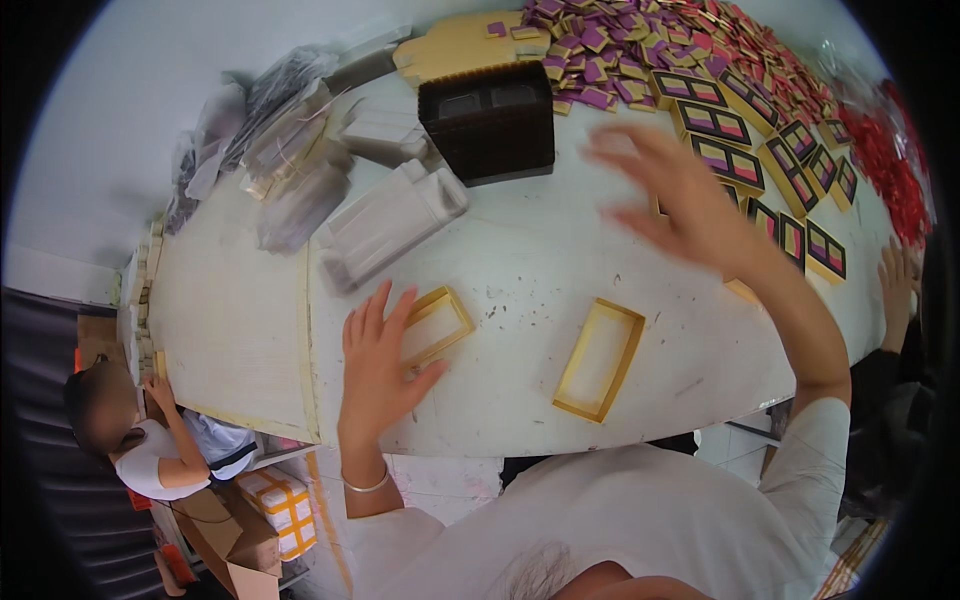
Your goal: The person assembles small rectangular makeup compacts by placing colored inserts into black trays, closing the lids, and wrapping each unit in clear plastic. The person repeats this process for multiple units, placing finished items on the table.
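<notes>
My left hand (378, 360) has its fingers spread, resting on or just over a small gold open box (460, 310) that it partly covers. I cannot tell how firmly it touches the box. A second gold open box (628, 350) lies tilted on the table, right of centre in front of me. My right hand (670, 190) is smeared by motion above the table. Its fingers and thumb are apart with nothing seen between them, and it is to the right of a tall stack of dark brown plastic trays (490, 125). Filled boxes with pink, purple and yellow pieces (727, 165) stand beside and partly behind this hand.
Stacks of clear plastic trays (390, 225) lie at the left. Piles of purple-and-gold (595, 60) and red pieces (760, 50) cover the back right. Another person's hand (896, 280) rests at the right edge. A person (165, 450) sits at the far left near a cardboard box (225, 535).
</notes>
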### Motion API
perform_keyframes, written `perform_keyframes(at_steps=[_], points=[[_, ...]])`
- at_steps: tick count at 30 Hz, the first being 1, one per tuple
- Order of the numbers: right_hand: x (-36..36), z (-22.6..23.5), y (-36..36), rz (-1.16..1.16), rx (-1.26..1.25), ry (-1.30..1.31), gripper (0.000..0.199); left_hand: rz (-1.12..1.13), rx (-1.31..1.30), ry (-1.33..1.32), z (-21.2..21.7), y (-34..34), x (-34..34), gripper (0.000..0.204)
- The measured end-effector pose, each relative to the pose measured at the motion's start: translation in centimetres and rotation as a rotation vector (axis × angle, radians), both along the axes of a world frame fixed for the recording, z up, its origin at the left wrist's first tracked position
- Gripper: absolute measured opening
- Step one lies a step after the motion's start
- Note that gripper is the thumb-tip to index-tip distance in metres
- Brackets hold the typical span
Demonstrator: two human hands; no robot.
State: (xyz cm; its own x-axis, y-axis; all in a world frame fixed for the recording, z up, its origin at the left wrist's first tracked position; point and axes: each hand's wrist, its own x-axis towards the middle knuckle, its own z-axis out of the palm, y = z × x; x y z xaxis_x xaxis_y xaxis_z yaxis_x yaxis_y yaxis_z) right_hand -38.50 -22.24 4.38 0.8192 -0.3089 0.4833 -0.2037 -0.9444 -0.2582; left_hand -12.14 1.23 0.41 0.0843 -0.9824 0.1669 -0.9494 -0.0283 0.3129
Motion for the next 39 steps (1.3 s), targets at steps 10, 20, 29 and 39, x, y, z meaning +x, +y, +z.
perform_keyframes(at_steps=[10, 20, 29, 39], points=[[10.0, -0.1, -5.3, -0.272, -0.113, 0.04, 0.009, -0.384, -0.045, -0.015, -2.2, -2.1, -15.7, 0.056], [2.9, 5.9, -3.7, -0.239, 0.379, -0.486, 0.024, -0.402, -0.19, 0.124, -3.9, -7.2, -10.2, 0.079], [-9.0, -3.4, 3.9, -0.578, 1.431, 0.167, 0.037, -0.289, 0.096, 0.437, -3.3, -7.9, -10.4, 0.089], [-6.4, -2.8, 6.2, -0.309, 0.659, 0.183, 0.038, -0.339, 0.128, 0.468, -3.8, -7.4, -11.0, 0.076]])
